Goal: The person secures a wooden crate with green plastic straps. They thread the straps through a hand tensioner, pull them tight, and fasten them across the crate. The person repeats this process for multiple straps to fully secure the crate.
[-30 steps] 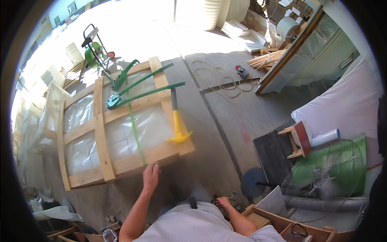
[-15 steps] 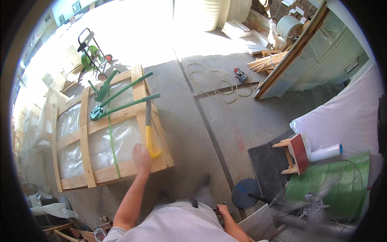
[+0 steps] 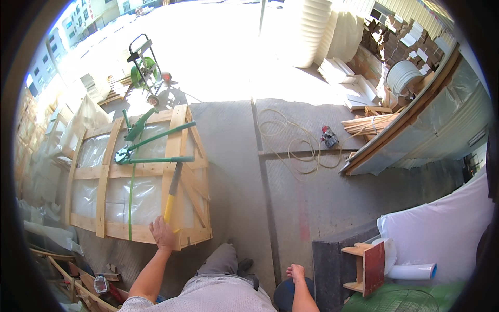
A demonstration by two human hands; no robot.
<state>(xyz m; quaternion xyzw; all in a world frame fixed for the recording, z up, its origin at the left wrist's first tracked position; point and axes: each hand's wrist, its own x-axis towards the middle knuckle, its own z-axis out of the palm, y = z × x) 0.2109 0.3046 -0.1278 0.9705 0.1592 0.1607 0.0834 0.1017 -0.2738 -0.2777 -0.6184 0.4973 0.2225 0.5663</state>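
Observation:
My left hand [image 3: 162, 233] lies at the near right edge of a wooden crate [image 3: 171, 170], its fingers apart. It partly covers the head of a hammer [image 3: 171, 196] with a yellow shaft and dark grey grip; a firm grasp cannot be made out. Beyond the grip lies a green long-handled crimper [image 3: 156, 159] with two arms, and past it a green strap tensioner [image 3: 139, 126]. A green strap [image 3: 131, 200] runs over the crate's plastic-wrapped contents. My right hand [image 3: 295, 271] hangs at my right side, fingers curled, with nothing visible in it.
Ahead left stands a wheeled cart with a green reel [image 3: 145, 73]. A hose [image 3: 296, 148] and a small red-and-black machine [image 3: 328, 137] lie on the floor. Rightward are a small wooden stool [image 3: 371, 268], a white roll [image 3: 413, 271] and a plastic-covered panel [image 3: 416, 140]. Scrap wood [image 3: 78, 283] sits at lower left.
My view has shifted, and the crate sits lower in it. My left hand has come closer over the hammer's head. My right hand has swung forward from beside my waist.

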